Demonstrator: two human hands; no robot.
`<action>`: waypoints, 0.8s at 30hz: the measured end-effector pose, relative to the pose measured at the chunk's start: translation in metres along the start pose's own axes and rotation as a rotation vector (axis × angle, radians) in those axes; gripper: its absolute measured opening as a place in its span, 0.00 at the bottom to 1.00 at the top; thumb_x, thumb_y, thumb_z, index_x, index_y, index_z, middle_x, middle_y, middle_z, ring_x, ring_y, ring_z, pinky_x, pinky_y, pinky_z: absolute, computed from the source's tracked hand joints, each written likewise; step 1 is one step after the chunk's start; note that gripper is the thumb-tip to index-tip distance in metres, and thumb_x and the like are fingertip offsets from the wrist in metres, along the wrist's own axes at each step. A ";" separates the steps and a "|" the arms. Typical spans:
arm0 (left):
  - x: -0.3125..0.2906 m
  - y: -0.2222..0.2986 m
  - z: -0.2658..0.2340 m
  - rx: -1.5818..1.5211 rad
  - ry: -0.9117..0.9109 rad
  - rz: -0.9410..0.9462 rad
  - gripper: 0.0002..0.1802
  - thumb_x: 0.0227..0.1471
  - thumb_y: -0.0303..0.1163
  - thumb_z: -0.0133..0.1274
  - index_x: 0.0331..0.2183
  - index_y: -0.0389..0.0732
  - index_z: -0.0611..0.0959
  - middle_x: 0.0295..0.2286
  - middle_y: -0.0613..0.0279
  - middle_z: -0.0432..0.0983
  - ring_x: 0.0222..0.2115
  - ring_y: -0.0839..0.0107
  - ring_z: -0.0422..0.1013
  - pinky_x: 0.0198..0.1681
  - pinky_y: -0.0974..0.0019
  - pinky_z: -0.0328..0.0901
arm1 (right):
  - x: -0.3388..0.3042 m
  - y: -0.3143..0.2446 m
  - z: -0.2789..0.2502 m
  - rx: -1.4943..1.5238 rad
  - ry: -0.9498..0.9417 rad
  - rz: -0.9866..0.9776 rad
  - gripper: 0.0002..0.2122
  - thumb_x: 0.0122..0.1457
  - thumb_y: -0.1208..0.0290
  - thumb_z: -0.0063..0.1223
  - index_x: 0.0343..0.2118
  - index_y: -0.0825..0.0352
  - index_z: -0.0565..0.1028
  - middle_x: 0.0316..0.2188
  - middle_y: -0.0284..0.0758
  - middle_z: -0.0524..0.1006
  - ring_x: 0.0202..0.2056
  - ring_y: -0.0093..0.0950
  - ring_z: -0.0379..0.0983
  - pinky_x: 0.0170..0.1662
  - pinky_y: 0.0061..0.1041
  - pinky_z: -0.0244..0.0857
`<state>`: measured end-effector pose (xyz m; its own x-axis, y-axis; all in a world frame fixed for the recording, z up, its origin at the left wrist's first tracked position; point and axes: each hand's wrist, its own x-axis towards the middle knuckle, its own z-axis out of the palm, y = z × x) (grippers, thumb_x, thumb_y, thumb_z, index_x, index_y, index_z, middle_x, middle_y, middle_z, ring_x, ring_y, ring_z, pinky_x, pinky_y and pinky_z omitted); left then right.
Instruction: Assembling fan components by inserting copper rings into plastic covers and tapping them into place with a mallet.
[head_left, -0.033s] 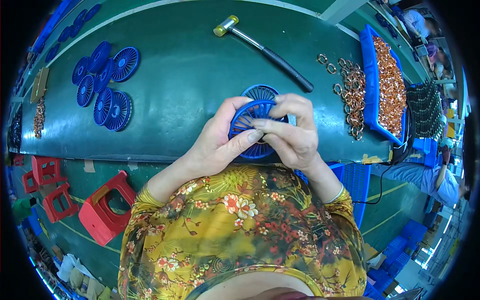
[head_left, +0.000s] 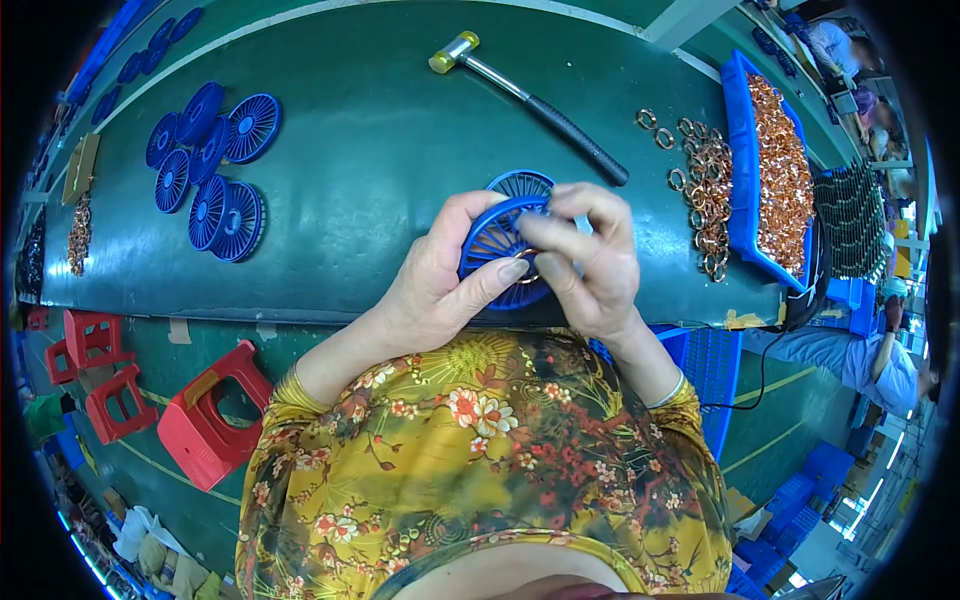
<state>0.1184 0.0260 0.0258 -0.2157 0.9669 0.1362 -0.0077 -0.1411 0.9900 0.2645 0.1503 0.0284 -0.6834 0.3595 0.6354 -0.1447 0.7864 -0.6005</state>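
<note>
A blue spoked plastic wheel is tilted up in my left hand, fingers behind its rim and thumb across its near side. By the thumb tip, a copper-coloured ring lies against the wheel's middle. Close over that ring is my right hand, its thumb beside the ring and its forefinger smeared by motion. Whether those fingers grip the ring I cannot make out. Just behind, a second blue spoked wheel is partly covered by the held one and my hands.
Beyond my hands lies a mallet with yellow faces. Loose copper rings are heaped at right, beside a blue bin full of them. Several blue wheels sit at left. Red stools stand below the green table.
My right forefinger has lifted away from the thumb, and more of the copper ring shows. My left hand still holds the wheel in nearly the same place.
</note>
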 end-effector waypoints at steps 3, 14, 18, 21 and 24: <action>0.002 0.000 0.002 0.256 0.049 0.150 0.26 0.54 0.32 0.53 0.50 0.35 0.63 0.39 0.51 0.73 0.38 0.64 0.74 0.40 0.64 0.68 | -0.003 0.001 0.002 0.383 0.005 0.428 0.21 0.56 0.69 0.56 0.50 0.70 0.67 0.43 0.42 0.70 0.44 0.30 0.69 0.47 0.26 0.64; 0.014 -0.012 -0.002 0.612 0.197 0.440 0.24 0.48 0.26 0.57 0.47 0.34 0.68 0.36 0.48 0.74 0.33 0.55 0.75 0.36 0.60 0.70 | 0.007 0.021 -0.009 0.258 -0.098 0.512 0.17 0.56 0.69 0.55 0.47 0.69 0.69 0.36 0.36 0.75 0.36 0.22 0.71 0.38 0.22 0.68; 0.014 -0.021 -0.023 0.774 0.538 0.469 0.22 0.44 0.20 0.58 0.44 0.36 0.72 0.34 0.54 0.76 0.26 0.60 0.72 0.29 0.61 0.67 | -0.006 0.069 -0.057 -0.822 0.148 0.600 0.20 0.54 0.61 0.56 0.46 0.67 0.70 0.36 0.46 0.73 0.35 0.41 0.72 0.36 0.38 0.67; 0.012 -0.022 -0.032 1.103 0.398 0.320 0.23 0.44 0.25 0.56 0.45 0.44 0.74 0.35 0.57 0.75 0.34 0.58 0.69 0.40 0.57 0.61 | -0.023 0.088 -0.082 -1.002 -0.028 0.799 0.10 0.55 0.64 0.54 0.29 0.68 0.74 0.31 0.46 0.72 0.36 0.44 0.71 0.36 0.39 0.66; 0.009 -0.023 -0.032 1.052 0.305 0.256 0.26 0.44 0.37 0.59 0.47 0.47 0.73 0.49 0.50 0.64 0.51 0.53 0.59 0.53 0.47 0.55 | -0.030 0.089 -0.084 -0.763 0.029 0.512 0.09 0.54 0.70 0.55 0.23 0.70 0.72 0.25 0.41 0.71 0.29 0.39 0.67 0.33 0.36 0.62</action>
<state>0.0859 0.0311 0.0034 -0.3235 0.8224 0.4680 0.8676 0.0604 0.4935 0.3322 0.2517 -0.0038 -0.5145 0.7594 0.3981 0.6890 0.6426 -0.3352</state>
